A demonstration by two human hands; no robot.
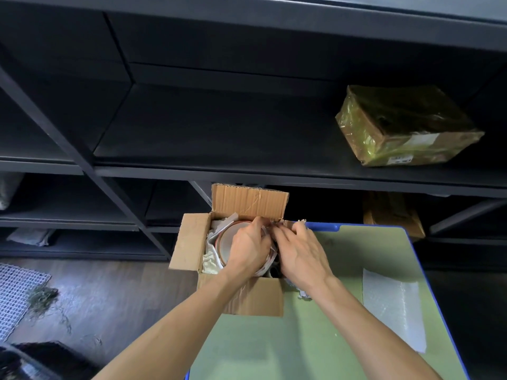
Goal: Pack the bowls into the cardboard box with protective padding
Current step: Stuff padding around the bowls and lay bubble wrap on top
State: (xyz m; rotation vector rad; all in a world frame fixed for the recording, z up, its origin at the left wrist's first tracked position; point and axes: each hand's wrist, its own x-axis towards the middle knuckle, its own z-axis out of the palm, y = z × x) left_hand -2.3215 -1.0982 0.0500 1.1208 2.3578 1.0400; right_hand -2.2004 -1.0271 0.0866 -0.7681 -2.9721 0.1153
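Note:
An open cardboard box [189,242] stands at the far left corner of a green table [301,338], its flaps spread. Inside lies a white bowl [227,239] with a reddish rim, bedded in crumpled white paper padding [212,259]. My left hand [249,248] reaches into the box over the bowl, its fingers curled round a strip of paper at the box's right side. My right hand [299,250] lies just beside it, fingertips pinching the same paper near the box's right wall. What sits under the hands is hidden.
A sheet of bubble wrap [395,308] lies on the table's right side. Dark shelving [247,171] rises behind the box, with a taped parcel [406,127] on it at right and another carton [392,212] below. A mat [16,292] lies on the floor at left.

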